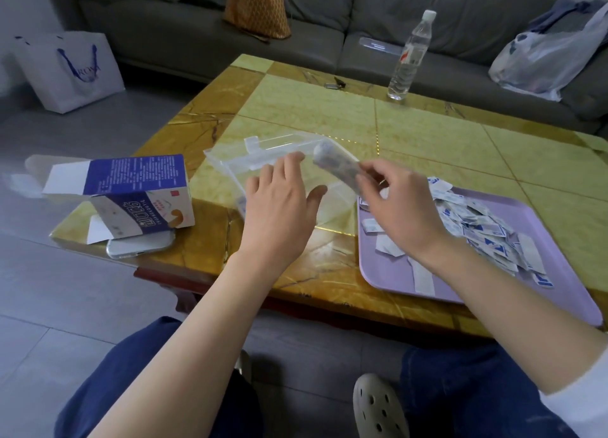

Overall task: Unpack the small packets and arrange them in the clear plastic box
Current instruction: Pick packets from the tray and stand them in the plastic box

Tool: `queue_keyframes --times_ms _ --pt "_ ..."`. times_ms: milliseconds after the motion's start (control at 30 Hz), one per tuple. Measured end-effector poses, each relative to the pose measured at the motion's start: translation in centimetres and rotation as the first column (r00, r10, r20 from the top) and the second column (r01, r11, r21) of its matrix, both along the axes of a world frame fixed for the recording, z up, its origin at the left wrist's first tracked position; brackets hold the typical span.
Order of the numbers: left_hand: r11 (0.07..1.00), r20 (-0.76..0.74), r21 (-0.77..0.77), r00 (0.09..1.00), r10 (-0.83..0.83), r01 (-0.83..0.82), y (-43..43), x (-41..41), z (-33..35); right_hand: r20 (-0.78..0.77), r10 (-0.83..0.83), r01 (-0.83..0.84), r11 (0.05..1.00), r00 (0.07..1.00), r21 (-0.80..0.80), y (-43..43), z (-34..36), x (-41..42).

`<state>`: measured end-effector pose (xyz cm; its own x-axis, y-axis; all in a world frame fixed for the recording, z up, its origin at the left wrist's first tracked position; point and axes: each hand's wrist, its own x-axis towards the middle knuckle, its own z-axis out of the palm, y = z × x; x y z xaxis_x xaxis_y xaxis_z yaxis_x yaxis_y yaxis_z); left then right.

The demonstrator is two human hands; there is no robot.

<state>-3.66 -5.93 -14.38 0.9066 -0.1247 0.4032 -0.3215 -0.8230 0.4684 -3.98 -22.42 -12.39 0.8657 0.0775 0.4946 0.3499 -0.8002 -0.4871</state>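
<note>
In the head view the left hand is over the clear plastic box, fingers spread and holding nothing. The box lies open on the worktop. The right hand pinches a blurred bundle of small packets above it. The packets seem light, thin and slippery, so the flat sides are best to grip. The purple tray lies just beside the box and the carton is near, so side room is narrow.
</note>
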Motion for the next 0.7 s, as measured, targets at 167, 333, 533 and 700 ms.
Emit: queue_keyframes --times_ms 167,333,533,700 --pt "0.980 -0.043 0.196 0.999 -0.010 0.018 1.4 0.4 -0.6 -0.095 -0.125 0.111 0.983 0.988 -0.143 0.9 2.0 4.4" --pt "0.993 -0.045 0.109 0.998 -0.041 0.046 2.7 0.1 -0.5 -0.379 -0.203 0.054 0.928 0.903 -0.369 2.6 1.4 8.6" --pt "0.995 -0.059 0.079 0.996 -0.060 0.065 2.8 0.0 -0.6 -0.580 -0.410 -0.095 0.755 0.704 -0.649 4.6 0.1 10.4" --pt "0.997 -0.117 0.034 0.991 -0.065 0.069 2.9 0.3 -0.3 -0.644 -0.475 -0.113 0.747 0.600 -0.656 5.3 -1.3 12.0"
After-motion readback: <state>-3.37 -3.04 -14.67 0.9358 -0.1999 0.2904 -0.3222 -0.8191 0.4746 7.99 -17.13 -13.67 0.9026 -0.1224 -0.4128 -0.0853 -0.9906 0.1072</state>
